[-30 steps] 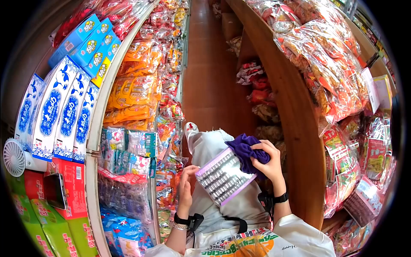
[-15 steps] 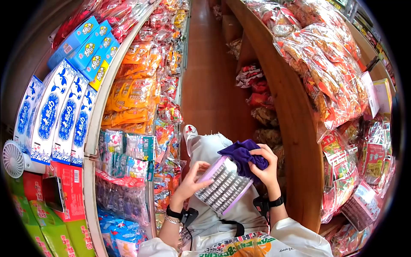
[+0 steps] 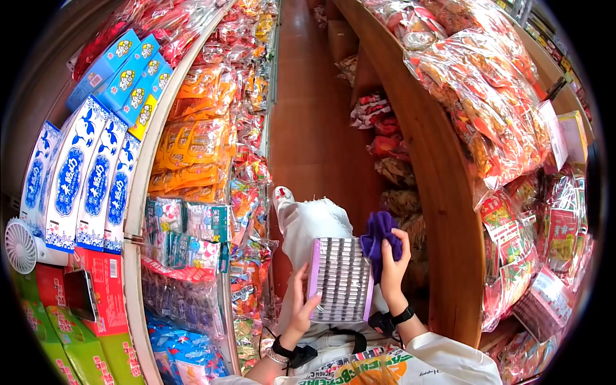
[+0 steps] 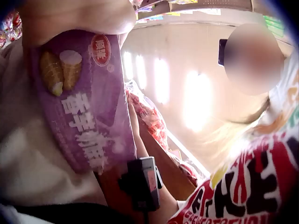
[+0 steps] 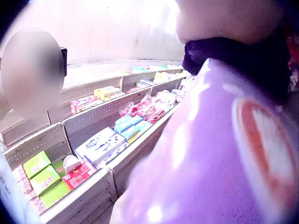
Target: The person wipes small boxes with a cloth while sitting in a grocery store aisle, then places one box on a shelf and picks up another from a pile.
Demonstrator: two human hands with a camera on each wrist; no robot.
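A purple-edged snack pack with rows of striped pieces on its upper face is held over the person's lap. My left hand grips it along the left side, thumb over the near left edge. In the left wrist view, the purple side of the pack shows a picture of taro and white lettering. My right hand pinches a bunched dark purple cloth at the pack's right edge. In the right wrist view, the cloth lies under that hand, beside the pack's shiny purple side.
Shelves of bagged snacks line the left, with blue-and-white boxes, a small white fan and a phone. A wooden shelf edge with large snack bags runs along the right. A brown floor aisle lies between.
My left hand, first off the pack, has come to hold its left side. The pack has turned from slanted to nearly straight. The cloth has moved from its far corner to its right edge.
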